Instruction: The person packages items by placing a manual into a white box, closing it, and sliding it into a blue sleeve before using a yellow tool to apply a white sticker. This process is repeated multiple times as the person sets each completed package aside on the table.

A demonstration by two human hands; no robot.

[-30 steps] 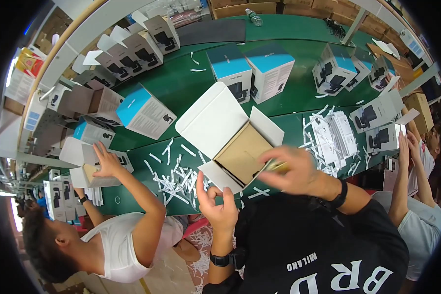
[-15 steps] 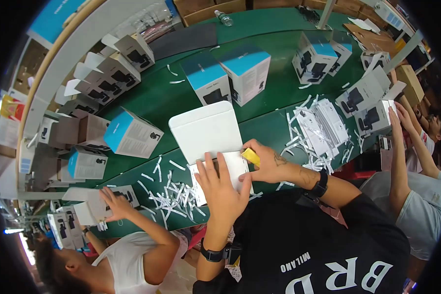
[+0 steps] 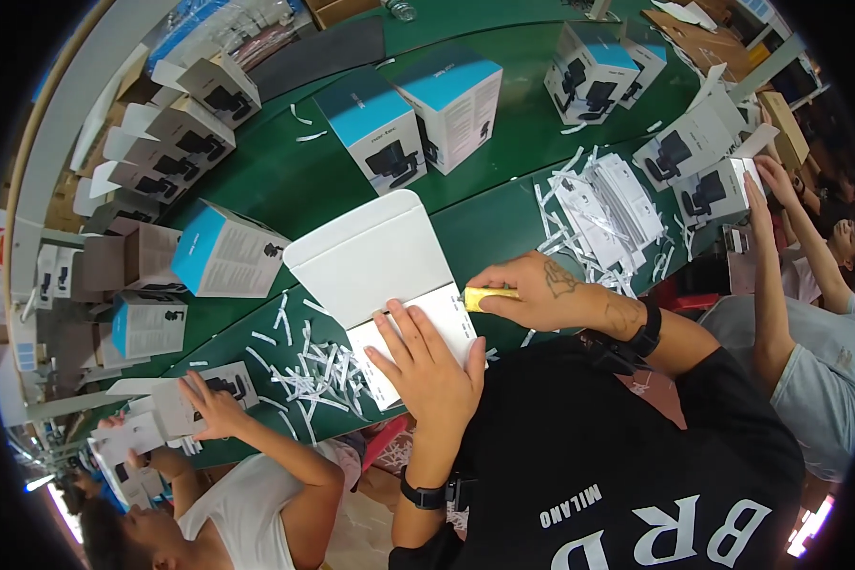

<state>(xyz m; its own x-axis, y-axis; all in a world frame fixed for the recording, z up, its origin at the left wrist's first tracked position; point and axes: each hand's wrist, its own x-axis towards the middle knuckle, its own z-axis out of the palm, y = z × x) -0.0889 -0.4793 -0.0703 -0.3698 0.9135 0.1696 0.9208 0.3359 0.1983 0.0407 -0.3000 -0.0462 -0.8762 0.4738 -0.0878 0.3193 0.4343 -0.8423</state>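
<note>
A white cardboard box (image 3: 366, 249) stands before me with its wide flap folded up and away from me. My left hand (image 3: 426, 366) lies flat on the box's white top, fingers spread and holding nothing. My right hand (image 3: 532, 293) is closed around a short yellow tool (image 3: 489, 298). The tool's tip is at the box's right edge, near the flap's fold; I cannot make out what kind of tool it is.
White paper strips (image 3: 328, 370) are scattered left of the box. A pile of white sheets and strips (image 3: 606, 204) lies right. Blue-topped product boxes (image 3: 456, 109) stand beyond. Co-workers handle boxes at left (image 3: 209, 404) and right (image 3: 760, 190).
My right hand has turned, bringing the yellow tool level with the box's right edge, and its thumb has left the box's near side. The box appears slightly rotated and shifted left in view.
</note>
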